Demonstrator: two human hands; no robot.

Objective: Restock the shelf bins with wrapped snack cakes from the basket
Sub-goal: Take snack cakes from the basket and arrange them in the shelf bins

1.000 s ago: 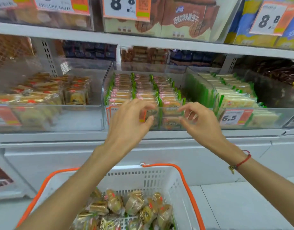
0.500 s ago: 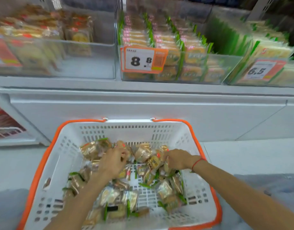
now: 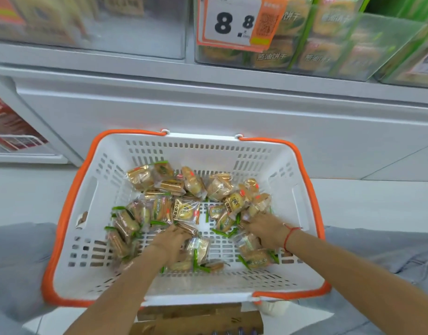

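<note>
Hands, left (image 3: 174, 238) and right (image 3: 263, 228), grip cakes (image 3: 186, 210) in the basket (image 3: 70, 206). Slick wrappers could slip loose on the lift to the bin (image 3: 353, 54) above the basket.

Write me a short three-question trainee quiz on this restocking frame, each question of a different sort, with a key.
1. True or false: both hands, the left hand and the right hand, are down inside the basket.
2. What colour is the basket's rim? A) blue B) orange C) black
3. Fill in: the price tag on the shelf bin above the basket reads ___.

Key: 1 true, both reach in among the wrapped snack cakes. 2 B. 3 8.8.
</note>
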